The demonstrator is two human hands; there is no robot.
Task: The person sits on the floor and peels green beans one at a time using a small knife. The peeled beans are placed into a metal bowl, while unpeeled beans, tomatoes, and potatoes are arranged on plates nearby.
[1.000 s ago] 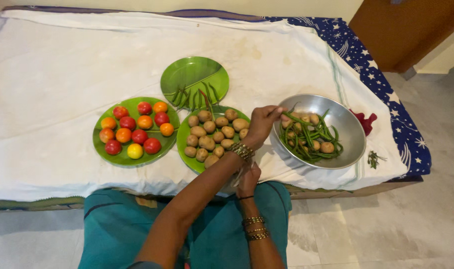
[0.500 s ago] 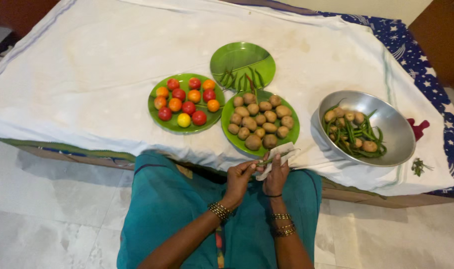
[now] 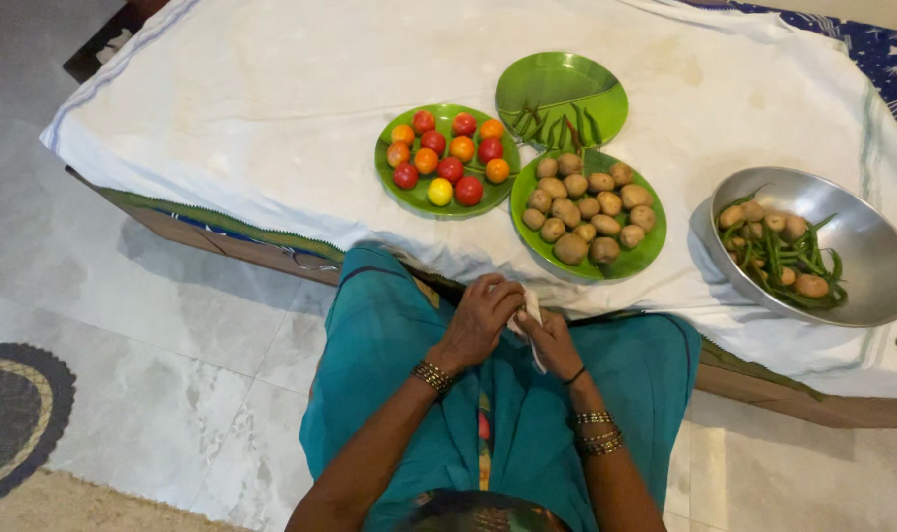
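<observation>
Fingers of left hand (image 3: 483, 313) and right hand (image 3: 555, 345): curled together around small white cloth (image 3: 529, 312), over teal-clad lap (image 3: 399, 345), near round green plate of small brown potatoes (image 3: 649, 250).

- Both forearms reach forward over the lap, elbows bent, wrists close together.
- The left hand (image 3: 481, 317) is curled palm-down, fingers folded in a closed grip, bangles at its wrist.
- The right hand (image 3: 555, 345) sits touching it, fingers also closed, with bangles further up that forearm.
</observation>
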